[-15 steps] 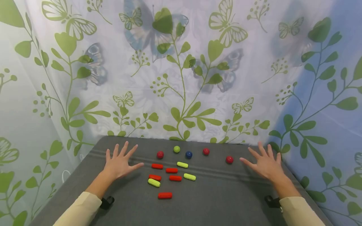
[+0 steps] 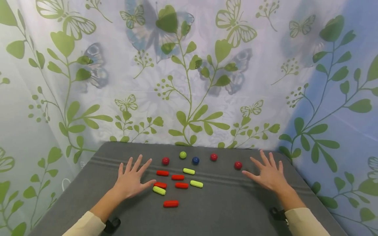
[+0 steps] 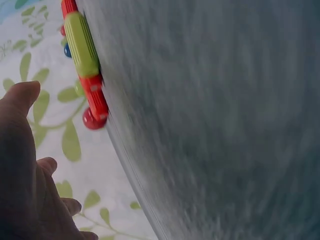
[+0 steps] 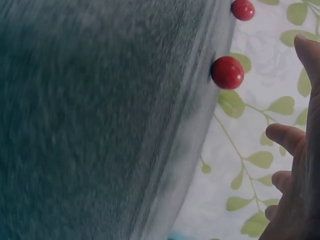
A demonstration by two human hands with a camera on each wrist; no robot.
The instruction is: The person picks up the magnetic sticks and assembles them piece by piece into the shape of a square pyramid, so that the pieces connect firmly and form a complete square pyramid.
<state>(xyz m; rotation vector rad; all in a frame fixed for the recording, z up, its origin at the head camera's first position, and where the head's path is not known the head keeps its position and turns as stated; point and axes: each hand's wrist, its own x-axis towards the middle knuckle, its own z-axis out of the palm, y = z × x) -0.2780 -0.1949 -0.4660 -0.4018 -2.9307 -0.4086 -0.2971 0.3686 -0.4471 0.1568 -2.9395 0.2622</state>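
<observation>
My left hand (image 2: 131, 180) hovers over the left of the table with its fingers spread and nothing in them. Its thumb tip overlaps the end of a red ribbed stick (image 2: 160, 185) in the head view, beside a yellow-green stick (image 2: 159, 190). On the right, my right hand (image 2: 269, 173) is spread too, also holding nothing. A red ball (image 2: 238, 165) lies just left of its thumb; the right wrist view shows this red ball (image 4: 227, 73) apart from the fingers. A red stick (image 2: 171, 204) lies closest to me.
Along the back lie a red ball (image 2: 165, 161), a green ball (image 2: 183, 155), a blue ball (image 2: 196, 160) and another red ball (image 2: 214, 157). More red and yellow-green sticks (image 2: 189, 171) are grouped mid-table. A leaf-patterned curtain (image 2: 165, 108) hangs behind the grey table (image 2: 224, 213).
Both hands have moved inward: the left one to the right and a little lower, the right one to the left. The balls and sticks keep their places on the table.
</observation>
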